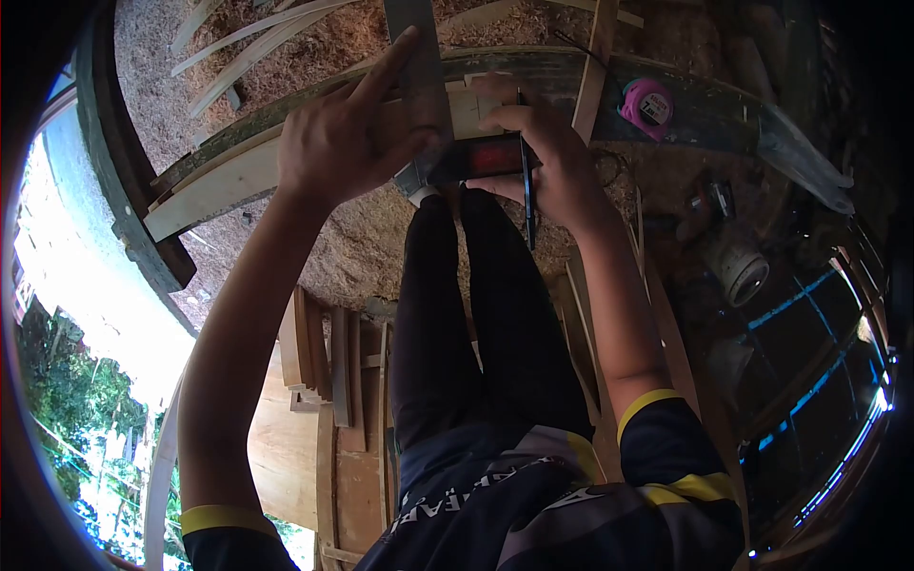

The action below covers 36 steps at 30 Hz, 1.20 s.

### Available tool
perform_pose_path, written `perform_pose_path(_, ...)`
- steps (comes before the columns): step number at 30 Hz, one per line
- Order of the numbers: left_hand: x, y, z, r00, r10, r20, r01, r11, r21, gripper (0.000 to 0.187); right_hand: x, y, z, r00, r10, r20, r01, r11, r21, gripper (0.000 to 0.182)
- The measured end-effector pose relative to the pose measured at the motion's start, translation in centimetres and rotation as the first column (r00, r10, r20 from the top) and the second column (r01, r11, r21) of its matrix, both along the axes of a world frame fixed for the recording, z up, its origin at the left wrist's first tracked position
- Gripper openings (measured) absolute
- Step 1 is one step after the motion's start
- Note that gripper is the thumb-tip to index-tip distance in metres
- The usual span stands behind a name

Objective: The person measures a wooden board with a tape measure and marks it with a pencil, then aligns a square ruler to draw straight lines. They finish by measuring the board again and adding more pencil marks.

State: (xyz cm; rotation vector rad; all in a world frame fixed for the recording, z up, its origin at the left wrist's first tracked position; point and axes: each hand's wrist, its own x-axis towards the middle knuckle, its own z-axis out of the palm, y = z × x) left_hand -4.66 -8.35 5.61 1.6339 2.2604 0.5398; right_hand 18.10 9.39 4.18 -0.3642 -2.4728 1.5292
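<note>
A try square lies across a pale wooden board (224,186), its metal blade (419,71) pointing away from me and its dark handle with a red patch (490,157) on the near side. My left hand (343,143) presses on the blade, index finger stretched along it and thumb at its lower part. Beside the handle, my right hand (557,162) has its fingers bent around a thin dark pencil (528,200), which stands roughly lengthwise in view. The pencil's tip is too small to make out.
A dark beam (547,71) runs under the board. On it sit a pink tape measure (647,107) and a clear plastic bag (804,157). A narrow wood strip (595,67) crosses the beam. Shavings (352,252) cover the ground; stacked boards (309,347) lie at lower left.
</note>
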Motion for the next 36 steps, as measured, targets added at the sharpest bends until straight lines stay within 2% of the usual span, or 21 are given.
perform_pose_path(1,0.0,0.0,0.2,1.000,0.000,0.000,0.000,1.000,0.001,0.104,0.0,0.0,0.0,1.000,0.004,-0.003,-0.004,1.000,-0.009,0.066)
perform_pose_path(3,0.1,0.0,0.6,0.999,0.030,0.044,-0.023,0.987,-0.159,0.107,-0.1,-0.1,0.1,1.000,0.003,-0.008,-0.003,1.000,-0.019,0.065)
perform_pose_path(10,0.0,-0.1,0.4,0.998,0.023,0.051,-0.015,0.990,-0.141,0.108,-0.3,-0.2,0.2,0.999,0.002,-0.033,-0.004,0.999,-0.047,0.062)
perform_pose_path(16,-0.1,-0.1,0.5,0.999,0.035,0.040,-0.025,0.971,-0.236,0.108,-0.5,-0.2,0.4,0.999,0.000,-0.044,-0.003,0.998,-0.069,0.063)
perform_pose_path(18,-0.1,0.0,0.0,1.000,-0.002,0.014,0.002,1.000,-0.001,0.103,-0.4,-0.2,0.3,0.999,0.000,-0.039,-0.002,0.998,-0.062,0.063)
perform_pose_path(28,0.0,0.0,0.0,1.000,0.003,0.021,-0.003,1.000,-0.013,0.103,-0.3,0.0,0.6,1.000,0.001,0.024,-0.001,1.000,0.000,0.071)
perform_pose_path(32,-0.2,0.1,-0.1,1.000,-0.002,0.009,0.002,1.000,-0.002,0.104,-1.0,1.4,2.3,0.999,0.044,-0.009,-0.044,0.998,0.033,0.073)
perform_pose_path(34,-0.1,0.0,-0.2,1.000,-0.002,0.004,0.002,1.000,0.007,0.105,-1.4,1.8,2.8,0.999,-0.032,-0.015,0.034,0.988,0.152,0.064)
perform_pose_path(35,-0.1,0.0,-0.1,1.000,0.001,-0.001,-0.001,1.000,-0.008,0.105,-1.7,1.8,3.0,0.999,-0.029,-0.014,0.031,0.988,0.153,0.064)
perform_pose_path(36,-0.1,0.0,-0.1,1.000,0.003,-0.006,-0.003,1.000,-0.022,0.105,-2.1,1.7,3.3,0.995,-0.100,0.004,0.100,0.994,0.050,0.054)
